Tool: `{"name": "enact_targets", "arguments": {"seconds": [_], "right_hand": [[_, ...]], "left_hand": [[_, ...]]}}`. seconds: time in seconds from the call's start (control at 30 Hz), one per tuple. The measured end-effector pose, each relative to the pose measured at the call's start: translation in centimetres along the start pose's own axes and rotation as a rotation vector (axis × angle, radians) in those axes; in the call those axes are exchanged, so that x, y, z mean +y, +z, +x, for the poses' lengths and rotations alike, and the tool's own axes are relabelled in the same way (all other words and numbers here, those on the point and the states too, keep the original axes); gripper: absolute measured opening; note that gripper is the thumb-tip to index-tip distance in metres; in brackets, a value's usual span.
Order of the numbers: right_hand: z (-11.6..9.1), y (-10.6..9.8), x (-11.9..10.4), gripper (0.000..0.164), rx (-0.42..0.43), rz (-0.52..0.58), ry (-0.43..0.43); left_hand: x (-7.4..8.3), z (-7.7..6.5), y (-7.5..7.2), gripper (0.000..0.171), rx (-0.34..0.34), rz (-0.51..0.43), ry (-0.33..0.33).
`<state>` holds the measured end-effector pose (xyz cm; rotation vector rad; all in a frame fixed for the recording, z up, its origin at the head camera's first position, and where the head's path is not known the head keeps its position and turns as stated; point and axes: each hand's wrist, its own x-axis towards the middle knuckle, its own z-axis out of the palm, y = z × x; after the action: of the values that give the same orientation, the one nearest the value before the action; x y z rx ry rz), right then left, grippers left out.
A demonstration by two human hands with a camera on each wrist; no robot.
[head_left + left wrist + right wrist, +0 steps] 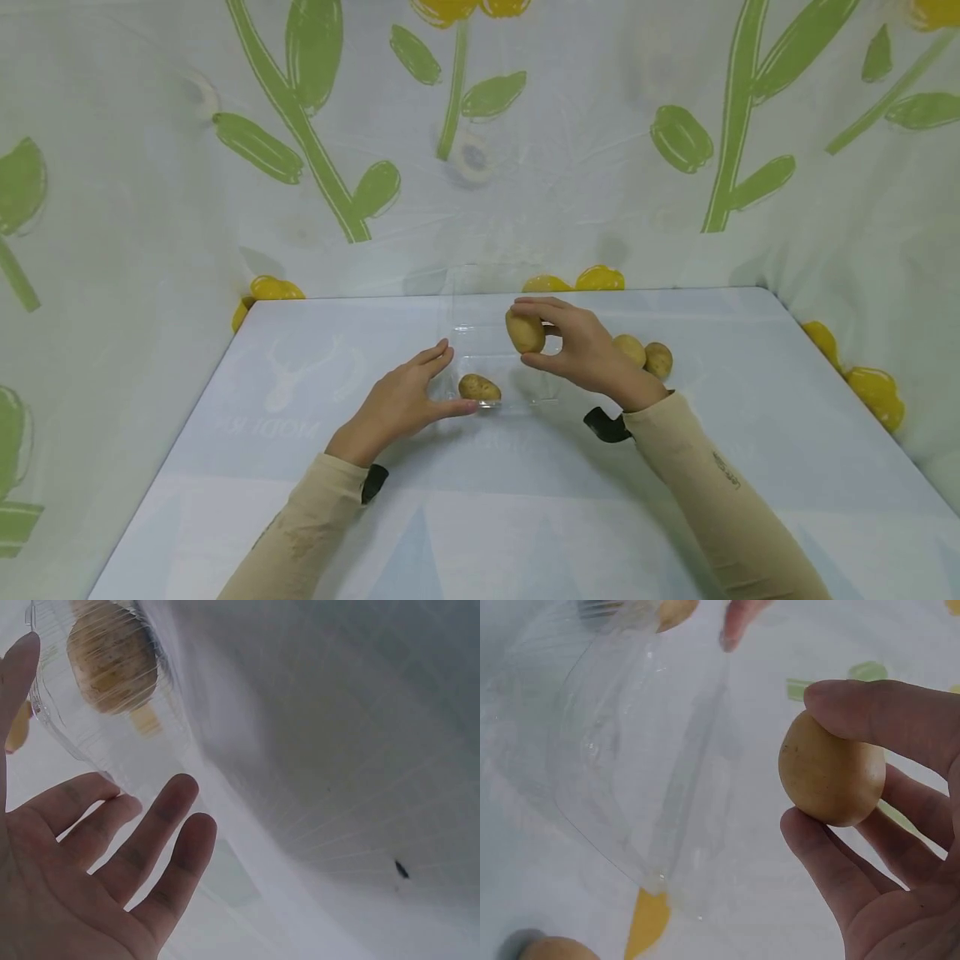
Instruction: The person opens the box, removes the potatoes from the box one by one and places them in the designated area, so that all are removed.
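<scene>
My right hand (576, 343) pinches a potato (525, 332) between thumb and fingers, raised over a clear plastic clamshell container (528, 387). In the right wrist view that held potato (831, 771) is smooth and yellow-brown. Another potato (480, 388) lies inside the container, near its front left. My left hand (405, 402) is at the container's left side, thumb at the front rim and fingers spread. Its fingertips meet the plastic edge in the left wrist view, where the inside potato (114, 660) shows through the ribbed wall. The container's lid (487, 292) stands raised at the back.
Two more potatoes, a paler one (630, 350) and a browner one (658, 360), sit on the table to the right, beyond my right wrist. The white table (300, 450) ends at a fabric backdrop (570, 167) printed with plants.
</scene>
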<state>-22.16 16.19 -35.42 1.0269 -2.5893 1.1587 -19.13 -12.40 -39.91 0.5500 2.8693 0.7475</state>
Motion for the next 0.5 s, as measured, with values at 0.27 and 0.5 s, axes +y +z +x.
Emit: {"name": "enact_targets", "arguments": {"seconds": [0.27, 0.5], "right_hand": [[-2.1, -2.1, -2.0, 0.066, 0.109, 0.005, 0.043], [-4.2, -3.4, -2.4, 0.066, 0.163, -0.028, 0.048]], "left_hand": [[-0.1, -0.1, 0.0, 0.102, 0.007, 0.010, 0.007], [-0.1, 0.0, 0.2, 0.102, 0.011, 0.004, 0.014]]}}
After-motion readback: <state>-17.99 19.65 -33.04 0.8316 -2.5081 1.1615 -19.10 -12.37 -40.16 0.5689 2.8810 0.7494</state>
